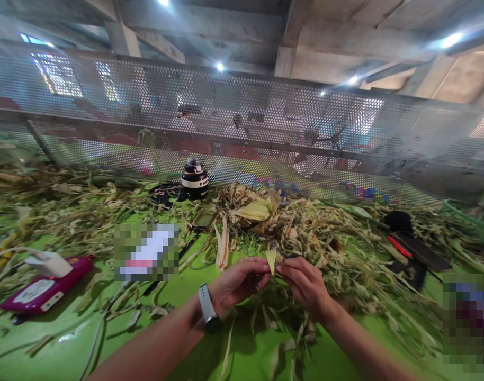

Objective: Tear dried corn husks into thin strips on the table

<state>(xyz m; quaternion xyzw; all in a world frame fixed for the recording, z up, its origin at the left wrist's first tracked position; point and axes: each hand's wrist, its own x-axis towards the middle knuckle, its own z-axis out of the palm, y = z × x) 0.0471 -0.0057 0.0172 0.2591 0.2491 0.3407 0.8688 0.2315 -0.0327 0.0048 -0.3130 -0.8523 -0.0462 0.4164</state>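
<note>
Both hands meet over a green tabletop [166,349], pinching a small pale yellow-green piece of corn husk [271,261] between them. My left hand [242,283], with a watch on its wrist, has thumb and fingers closed at the husk's left edge. My right hand [305,283] has its fingertips pressed together at the husk's right side. A dark thin thing shows behind the right fingertips; its kind is unclear. Just beyond the hands lies a heap of dry husks [305,227], with a broader yellowish husk [256,210] on top. A bundle of pale husk strips [223,243] lies left of them.
A black bottle [194,180] stands at the back before a perforated metal screen [245,116]. On the left are a purple power strip [51,291] with a white plug [49,263] and a cable. Dark objects, one with a red edge [400,246], lie on the right. People sit beyond the screen.
</note>
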